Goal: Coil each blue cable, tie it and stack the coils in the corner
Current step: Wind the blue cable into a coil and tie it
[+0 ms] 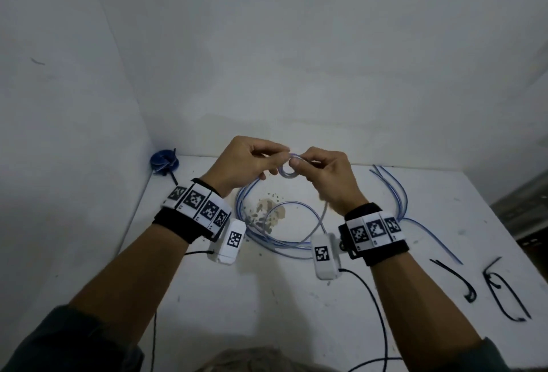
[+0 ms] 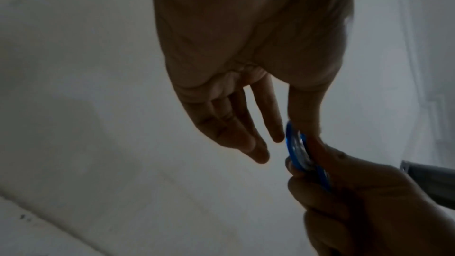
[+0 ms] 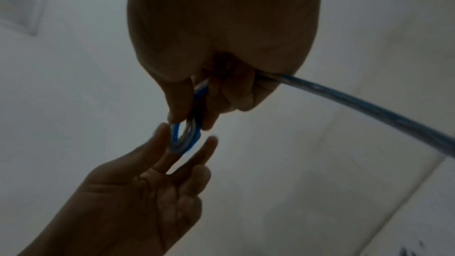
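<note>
Both hands are raised above the white table (image 1: 326, 306). My right hand (image 1: 297, 164) grips a small coil of blue cable (image 1: 289, 169), thumb and fingers curled round it (image 3: 197, 104). My left hand (image 1: 280, 156) pinches the coil's other side between thumb (image 2: 307, 124) and nearly straight fingers (image 3: 160, 135). The rest of this cable (image 3: 369, 104) runs down from the right hand to loose loops (image 1: 267, 223) on the table. One tied blue coil (image 1: 164, 161) lies in the far left corner.
More loose blue cables (image 1: 396, 193) lie at the right of the table. Two black ties (image 1: 456, 279) (image 1: 504, 291) rest near the right front. A brown stain (image 1: 268, 208) marks the middle. White walls close the left and back.
</note>
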{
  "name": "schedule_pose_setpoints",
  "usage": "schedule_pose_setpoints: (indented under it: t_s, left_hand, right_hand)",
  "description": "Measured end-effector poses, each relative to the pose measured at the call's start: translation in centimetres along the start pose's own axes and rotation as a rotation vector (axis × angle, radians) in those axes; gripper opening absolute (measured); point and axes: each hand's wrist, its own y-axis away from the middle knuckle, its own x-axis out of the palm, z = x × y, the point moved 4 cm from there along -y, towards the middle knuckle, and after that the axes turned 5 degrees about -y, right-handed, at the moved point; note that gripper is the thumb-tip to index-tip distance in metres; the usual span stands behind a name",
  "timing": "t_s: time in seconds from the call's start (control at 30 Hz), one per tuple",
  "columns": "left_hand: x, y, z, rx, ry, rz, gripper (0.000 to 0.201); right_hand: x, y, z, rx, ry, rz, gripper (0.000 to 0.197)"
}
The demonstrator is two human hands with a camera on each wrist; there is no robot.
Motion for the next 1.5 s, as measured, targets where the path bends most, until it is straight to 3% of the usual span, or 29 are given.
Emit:
schedule_pose_setpoints:
  t_s: [0.1,0.27,0.5,0.63,0.73,0.83,0.93,1.03,1.1,1.17,1.27,1.4,1.5]
  left_hand:
    - [-0.2,-0.3,-0.6,0.048,-0.069,-0.019,0.007]
    - [1.0,0.0,-0.8,0.132,-0.152,0.044,0.005]
    - [0.9,0.1,0.0,0.112,0.058,0.042,0.006]
    - [1.1,0.0,-0.1,0.104,0.011,0.062,0.013]
    - [1.0,0.1,-0.7,0.205,-0.133,0.068,0.022]
    - [1.2,0.2,-1.5,0.313,-0.304,0.046,0.015]
    - [1.1,0.0,-1.5,0.384,-0.305,-0.042,0.012]
    - [0.9,-0.3,-1.0,0.322,-0.161,-0.156,0.013]
    - [0.8,-0.5,-0.8,0.232,0.053,-0.245,0.013]
    - [1.1,-0.6,-0.6,0.134,0.263,-0.303,0.013]
    - [2.3,-0.5,-0.3,0.014,0.446,-0.261,0.012]
    - [2.8,0.0,0.6,-0.097,0.611,-0.178,0.017]
    - [2.0,0.1,1.0,-0.137,0.460,-0.122,0.018]
  right_hand:
    - [-0.3,-0.4,0.4,0.012,0.110,0.094,0.014]
    - [-1.3,-0.6,0.9,-0.001,0.155,0.087,0.013]
    - [-1.4,-0.5,2.0,-0.060,0.203,0.207,0.011]
    - [-1.6,-0.8,2.4,-0.045,0.332,0.223,0.023]
    - [-1.8,-1.1,2.6,-0.001,0.439,0.261,0.025]
    - [-1.9,-1.2,3.0,0.010,0.479,0.298,0.021]
    - [-1.9,-1.5,3.3,-0.008,0.440,0.271,0.017]
    - [-1.4,-1.2,3.2,-0.085,0.302,0.205,0.010]
    - [-0.8,-0.7,2.6,-0.160,0.214,0.087,0.005]
    - [0.0,-0.1,1.3,-0.192,0.131,-0.082,0.016]
    - [1.3,0.7,-0.2,-0.162,0.058,-0.227,0.027]
    - [1.5,0.3,-0.1,-0.213,0.139,-0.207,0.028]
    - [0.6,-0.7,-0.1,-0.233,0.309,-0.096,0.027]
